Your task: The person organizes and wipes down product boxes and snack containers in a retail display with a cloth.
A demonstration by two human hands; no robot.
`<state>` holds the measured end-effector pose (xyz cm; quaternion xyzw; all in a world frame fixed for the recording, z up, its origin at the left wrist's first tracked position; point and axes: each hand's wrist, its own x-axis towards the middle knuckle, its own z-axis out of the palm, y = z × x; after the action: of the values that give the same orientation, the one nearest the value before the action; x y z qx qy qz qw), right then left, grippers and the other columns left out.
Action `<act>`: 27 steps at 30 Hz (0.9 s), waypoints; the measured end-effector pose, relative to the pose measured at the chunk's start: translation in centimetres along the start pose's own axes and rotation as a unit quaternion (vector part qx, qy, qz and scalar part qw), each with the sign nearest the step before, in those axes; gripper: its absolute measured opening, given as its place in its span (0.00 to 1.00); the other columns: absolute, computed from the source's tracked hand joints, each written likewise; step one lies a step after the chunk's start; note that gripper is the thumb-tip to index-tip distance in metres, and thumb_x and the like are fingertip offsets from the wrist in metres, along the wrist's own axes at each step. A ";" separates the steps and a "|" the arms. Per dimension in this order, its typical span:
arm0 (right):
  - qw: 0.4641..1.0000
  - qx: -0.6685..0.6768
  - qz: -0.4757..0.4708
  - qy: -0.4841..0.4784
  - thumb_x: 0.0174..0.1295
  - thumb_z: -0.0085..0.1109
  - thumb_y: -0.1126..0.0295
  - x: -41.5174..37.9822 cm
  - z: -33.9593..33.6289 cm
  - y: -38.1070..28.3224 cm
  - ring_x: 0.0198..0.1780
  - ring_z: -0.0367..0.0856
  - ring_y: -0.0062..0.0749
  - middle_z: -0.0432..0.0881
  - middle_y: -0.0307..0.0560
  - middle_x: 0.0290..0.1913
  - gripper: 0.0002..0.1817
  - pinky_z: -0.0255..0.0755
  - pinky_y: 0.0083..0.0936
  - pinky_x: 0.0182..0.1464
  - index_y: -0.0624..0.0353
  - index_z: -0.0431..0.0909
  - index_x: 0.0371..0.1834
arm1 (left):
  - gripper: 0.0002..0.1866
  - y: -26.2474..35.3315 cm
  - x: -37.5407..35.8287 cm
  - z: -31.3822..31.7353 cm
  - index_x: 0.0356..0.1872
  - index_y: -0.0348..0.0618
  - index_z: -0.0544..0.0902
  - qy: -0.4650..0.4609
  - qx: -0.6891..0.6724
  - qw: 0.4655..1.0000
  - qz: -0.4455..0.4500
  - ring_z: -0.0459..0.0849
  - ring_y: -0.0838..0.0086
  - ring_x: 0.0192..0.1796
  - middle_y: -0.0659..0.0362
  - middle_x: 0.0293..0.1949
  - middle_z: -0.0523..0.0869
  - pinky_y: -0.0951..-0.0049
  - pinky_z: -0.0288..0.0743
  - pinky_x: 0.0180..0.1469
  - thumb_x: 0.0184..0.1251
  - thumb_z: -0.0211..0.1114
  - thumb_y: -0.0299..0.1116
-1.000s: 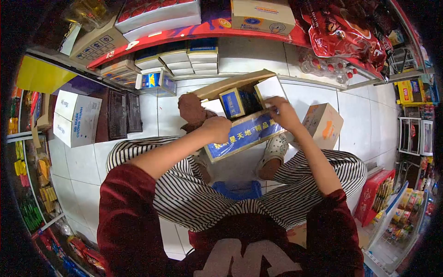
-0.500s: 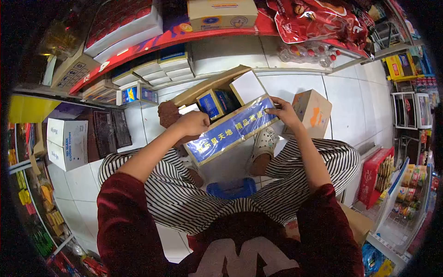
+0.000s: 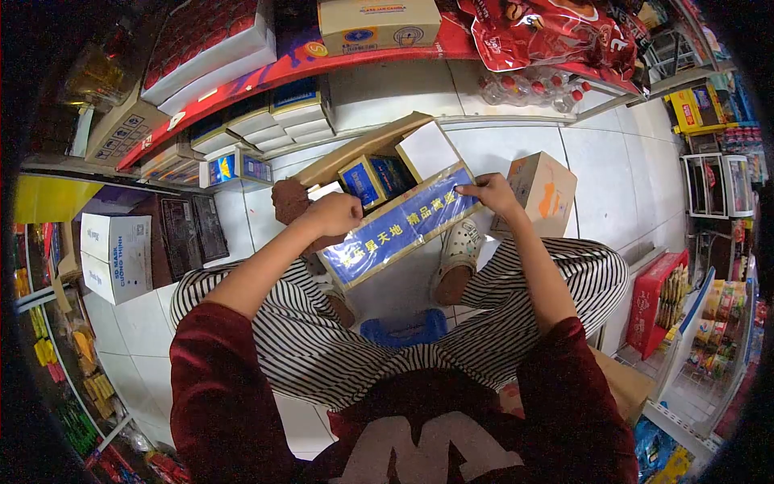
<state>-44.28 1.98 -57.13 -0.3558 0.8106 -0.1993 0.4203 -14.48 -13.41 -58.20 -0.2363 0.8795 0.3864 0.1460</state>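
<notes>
An open cardboard box (image 3: 395, 233) with a blue, yellow-lettered side panel stands tilted on the floor between my feet. Inside it are a blue-and-gold box (image 3: 360, 185) and a white box (image 3: 433, 152). My left hand (image 3: 334, 216) has its fingers curled at the near left rim; whether they hold something is hidden. My right hand (image 3: 492, 194) grips the right end of the panel, thumb on its front and fingers behind. A brown crumpled item (image 3: 290, 200) lies at the box's left end.
A brown carton (image 3: 542, 194) stands to the right. A white mask carton (image 3: 118, 256) is at the left. Ahead, a low shelf (image 3: 387, 58) holds boxes and red bags (image 3: 548, 36). A blue plastic stool (image 3: 403, 328) is beneath me. Racks line both sides.
The view has shifted slightly. My right hand's thumb has slid a little along the panel's top edge; the box and my left hand stay nearly in place.
</notes>
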 end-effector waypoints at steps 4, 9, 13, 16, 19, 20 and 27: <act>0.996 0.032 -0.068 0.040 0.47 0.66 0.64 0.7 0.1 0.9 0.19 0.67 0.16 0.75 0.35 0.16 0.12 0.61 0.17 0.22 0.65 0.82 0.23 | 0.11 0.1 -0.2 0.0 0.32 0.42 0.79 0.006 -0.003 1.000 -0.005 0.80 0.62 0.35 0.53 0.30 0.82 0.66 0.72 0.37 0.49 0.62 0.36; 0.991 0.058 -0.082 0.093 0.50 0.63 0.67 1.0 0.2 2.0 0.18 0.64 0.14 0.74 0.34 0.16 0.10 0.58 0.16 0.21 0.65 0.81 0.24 | 0.11 0.0 -0.1 0.1 0.31 0.42 0.79 0.007 0.005 1.000 0.004 0.80 0.62 0.34 0.53 0.28 0.81 0.66 0.72 0.36 0.49 0.62 0.36; 0.993 0.058 -0.046 0.093 0.54 0.59 0.59 0.8 0.7 1.5 0.19 0.67 0.17 0.74 0.39 0.16 0.17 0.61 0.19 0.22 0.66 0.80 0.24 | 0.11 0.0 -0.1 0.0 0.31 0.43 0.79 0.005 0.009 1.000 0.002 0.80 0.61 0.34 0.53 0.28 0.81 0.65 0.72 0.37 0.49 0.62 0.37; 0.988 -0.035 -0.114 0.101 0.55 0.54 0.51 1.4 2.5 -0.5 0.20 0.72 0.27 0.75 0.46 0.16 0.25 0.66 0.25 0.26 0.68 0.78 0.25 | 0.11 0.4 0.0 -0.2 0.32 0.43 0.79 -0.006 0.032 0.999 0.001 0.80 0.61 0.36 0.53 0.30 0.81 0.64 0.72 0.39 0.48 0.61 0.37; 0.982 -0.027 -0.055 0.179 0.56 0.49 0.48 2.6 3.9 -2.4 0.29 0.79 0.48 0.79 0.56 0.24 0.25 0.70 0.35 0.35 0.64 0.79 0.31 | 0.11 0.5 0.1 -0.3 0.32 0.44 0.79 -0.013 0.034 0.999 -0.003 0.80 0.60 0.37 0.52 0.31 0.81 0.64 0.72 0.40 0.48 0.61 0.37; 0.979 -0.039 -0.058 0.192 0.57 0.46 0.48 2.5 3.9 -2.8 0.32 0.78 0.53 0.78 0.59 0.25 0.25 0.70 0.37 0.35 0.63 0.79 0.30 | 0.11 0.4 0.1 -0.2 0.32 0.44 0.79 -0.011 0.030 0.999 -0.007 0.79 0.60 0.37 0.52 0.32 0.81 0.64 0.72 0.40 0.48 0.61 0.37; 0.927 -0.152 -0.098 0.330 0.61 0.42 0.59 3.4 5.7 -3.2 0.29 0.78 0.53 0.78 0.59 0.24 0.19 0.70 0.42 0.33 0.62 0.76 0.28 | 0.12 -0.2 0.3 0.2 0.32 0.43 0.79 -0.005 0.020 1.000 0.001 0.80 0.60 0.37 0.52 0.32 0.82 0.65 0.72 0.39 0.48 0.61 0.36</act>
<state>-39.64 -2.78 -60.21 -0.4073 0.8851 -0.2199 0.0484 -14.60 -13.43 -58.54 -0.2301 0.8865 0.3705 0.1548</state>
